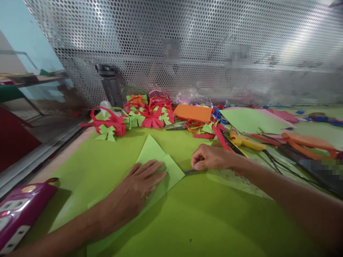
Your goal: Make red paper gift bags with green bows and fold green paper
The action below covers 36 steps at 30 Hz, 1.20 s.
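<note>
A light green paper (175,172), folded to a pointed shape, lies on the green table surface (214,221). My left hand (139,182) rests flat on it with its fingers spread. To the right of the fold, my right hand (205,157) is closed, fingers curled together. A thin dark blade-like piece (190,172) lies just below that hand and reaches the paper's right corner. Whether the fingers grip part of it cannot be made out.
Red and green paper baskets (152,117), a dark bottle (111,87) and an orange sheet (193,112) stand or lie behind. A yellow glue gun (246,142) with a black cord lies right. At the left edge is a purple power strip (26,205).
</note>
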{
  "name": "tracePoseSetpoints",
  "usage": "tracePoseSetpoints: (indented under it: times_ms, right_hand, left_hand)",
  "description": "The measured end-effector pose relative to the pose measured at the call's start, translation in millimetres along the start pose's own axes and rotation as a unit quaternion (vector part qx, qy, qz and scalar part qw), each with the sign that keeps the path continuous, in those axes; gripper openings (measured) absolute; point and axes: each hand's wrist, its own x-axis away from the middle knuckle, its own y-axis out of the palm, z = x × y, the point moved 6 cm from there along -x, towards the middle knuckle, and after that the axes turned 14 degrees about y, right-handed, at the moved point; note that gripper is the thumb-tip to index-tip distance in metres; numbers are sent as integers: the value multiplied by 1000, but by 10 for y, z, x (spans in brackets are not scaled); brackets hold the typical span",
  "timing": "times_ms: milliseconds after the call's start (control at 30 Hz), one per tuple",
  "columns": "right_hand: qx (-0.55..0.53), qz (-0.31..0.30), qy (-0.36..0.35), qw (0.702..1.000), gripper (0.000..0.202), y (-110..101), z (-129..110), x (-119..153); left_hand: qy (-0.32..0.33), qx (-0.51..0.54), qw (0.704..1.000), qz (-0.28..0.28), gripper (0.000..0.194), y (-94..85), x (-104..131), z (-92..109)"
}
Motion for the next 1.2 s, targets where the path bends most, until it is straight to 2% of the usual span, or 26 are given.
tracePoseSetpoints:
  times_ms: [333,500,833,1033,1200]
  right_hand:
    - [22,21,12,999,11,13,44,60]
    - [14,22,23,999,12,27,73,65]
    - [17,-6,38,999,11,66,-91,60]
    - [4,-27,13,1000,10,124,-172,24]
    - [7,-26,16,1000,11,155,-184,11]
  left_hand:
    - [-13,5,1000,-3,52,-29,-18,31]
    - [4,5,1000,3,50,-39,-18,48]
    - [15,4,1000,3,48,-56,-33,57]
    - [8,19,1000,-3,49,-92,-35,72]
    - [11,38,999,15,47,-131,-39,89]
